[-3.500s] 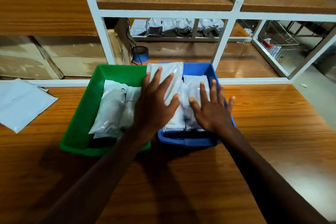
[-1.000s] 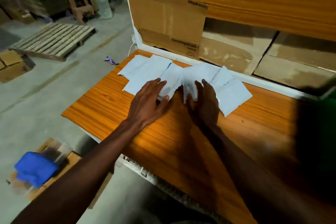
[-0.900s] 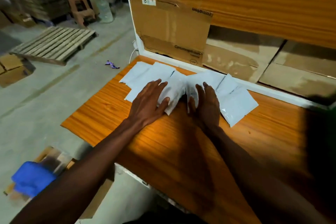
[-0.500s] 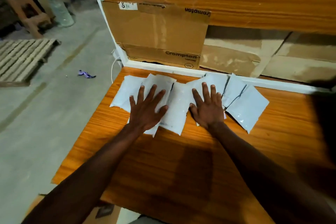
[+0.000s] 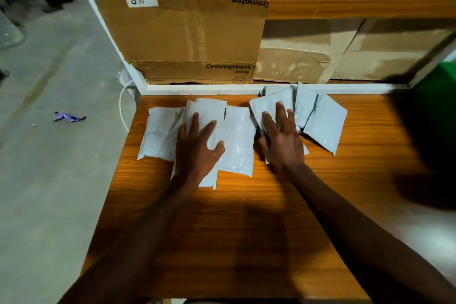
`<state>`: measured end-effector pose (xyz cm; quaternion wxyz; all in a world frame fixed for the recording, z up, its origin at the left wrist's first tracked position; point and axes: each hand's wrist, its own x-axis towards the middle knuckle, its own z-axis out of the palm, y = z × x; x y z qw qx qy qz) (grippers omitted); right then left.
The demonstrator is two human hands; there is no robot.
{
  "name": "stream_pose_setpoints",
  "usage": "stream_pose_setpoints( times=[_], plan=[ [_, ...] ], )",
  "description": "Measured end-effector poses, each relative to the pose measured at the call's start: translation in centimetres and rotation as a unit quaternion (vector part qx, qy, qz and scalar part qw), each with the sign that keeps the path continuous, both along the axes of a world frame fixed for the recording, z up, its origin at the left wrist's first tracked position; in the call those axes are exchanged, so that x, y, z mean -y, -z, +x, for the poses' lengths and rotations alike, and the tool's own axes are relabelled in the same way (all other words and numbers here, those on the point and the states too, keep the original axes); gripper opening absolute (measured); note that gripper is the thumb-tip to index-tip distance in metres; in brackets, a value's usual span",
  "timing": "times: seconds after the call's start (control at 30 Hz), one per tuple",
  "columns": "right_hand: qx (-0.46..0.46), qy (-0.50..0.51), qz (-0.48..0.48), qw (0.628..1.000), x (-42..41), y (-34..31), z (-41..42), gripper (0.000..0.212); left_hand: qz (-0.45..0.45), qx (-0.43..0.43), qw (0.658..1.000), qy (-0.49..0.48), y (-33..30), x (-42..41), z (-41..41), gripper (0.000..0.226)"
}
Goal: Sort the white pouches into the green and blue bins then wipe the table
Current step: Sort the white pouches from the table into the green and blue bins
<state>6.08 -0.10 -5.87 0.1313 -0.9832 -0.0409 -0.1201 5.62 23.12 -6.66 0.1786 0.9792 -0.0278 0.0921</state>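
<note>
Pouches: white pouches (image 5: 237,140) lay in two loose, overlapping fans at the far left end of the desk (image 5: 246,229), close to the white rail at its back edge.
Left cluster: several flat packets overlapped one another near the desk's left edge, one pale corner reaching toward me.
Right cluster: more packets (image 5: 323,121) fanned out toward the right, the farthest touching the rail.
Handling: they looked thin, light and glossy, so I judged them soft, floppy and likely to slide over each other; pinching a free edge or corner, or sweeping a stack together under a flat palm, seemed the safest hold.
Left hand: the left hand (image 5: 197,148) rested palm down on the left cluster, fingers (image 5: 195,123) straight and spread, thumb out to the side, grasping nothing.
Right hand: the right hand (image 5: 281,140) lay flat on the right cluster, fingers extended and slightly apart, likewise pressing rather than gripping.
Arms: both forearms reached forward from the near edge, roughly parallel, wrists low.
Bins: only a sliver of the green bin (image 5: 444,76) showed at the far right, in shadow; the blue one was out of sight.
Backdrop: a flattened cardboard box (image 5: 187,39) stood behind the rail, under a wooden panel.
Floor: bare concrete lay to the left, with a small purple scrap (image 5: 67,117) on it.
</note>
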Motion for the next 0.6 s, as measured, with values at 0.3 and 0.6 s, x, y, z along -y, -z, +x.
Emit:
stream_pose_setpoints(
  times=[0.3, 0.6],
  plan=[
    [0.073, 0.051, 0.071, 0.993, 3.1, -1.9, -5.1, 0.061, -0.002, 0.082, 0.995, 0.047, -3.7, 3.3, -1.9, 0.062],
    [0.186, 0.134, 0.116, 0.966, 13.0, -4.2, -14.2, 0.053, -0.063, 0.127, 0.975, 0.171, -7.4, 17.3, -7.3, 0.058]
  ],
)
